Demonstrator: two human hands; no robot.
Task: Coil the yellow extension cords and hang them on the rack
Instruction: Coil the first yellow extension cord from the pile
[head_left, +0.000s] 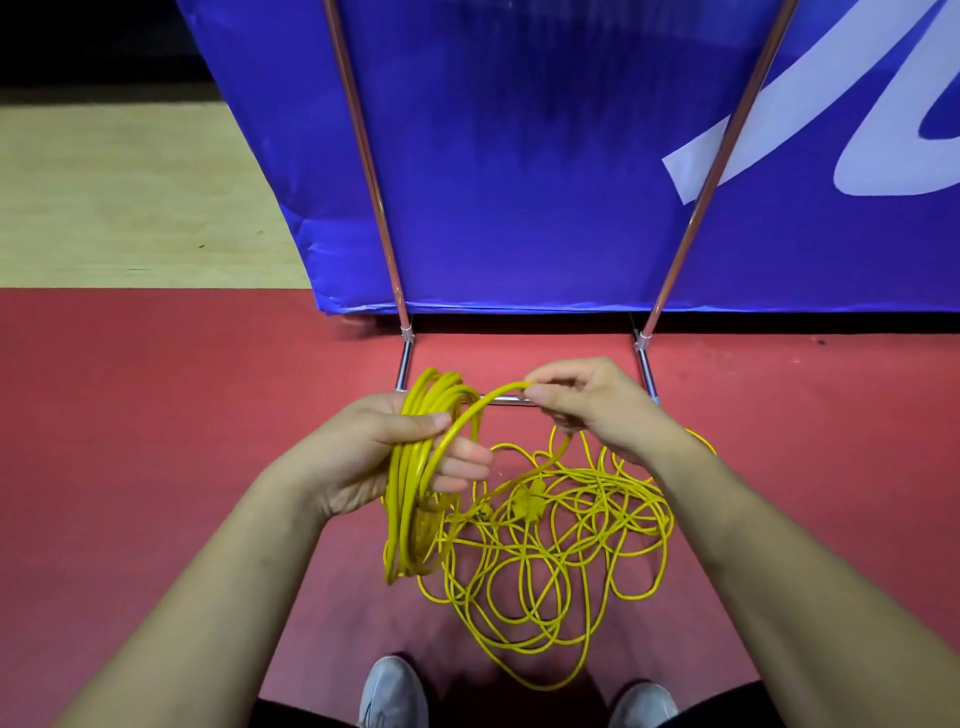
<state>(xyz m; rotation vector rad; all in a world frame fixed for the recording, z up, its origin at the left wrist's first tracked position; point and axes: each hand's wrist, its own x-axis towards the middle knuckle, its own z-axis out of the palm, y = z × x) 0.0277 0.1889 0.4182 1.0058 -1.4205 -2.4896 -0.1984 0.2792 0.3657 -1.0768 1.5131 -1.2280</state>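
My left hand grips a bundle of several yellow cord loops that hang down from it in a long oval. A single strand arcs from that bundle to my right hand, which pinches it between thumb and fingers. Below both hands a loose tangle of yellow extension cord lies on the red floor, with a yellow plug in its middle. The chrome rack stands just beyond my hands, its two uprights rising left and right and a low crossbar partly hidden behind the cord and my fingers.
A blue banner with white lettering stands behind the rack. The red floor mat meets a pale wood floor at the far left. My grey shoes are at the bottom edge, close to the tangle.
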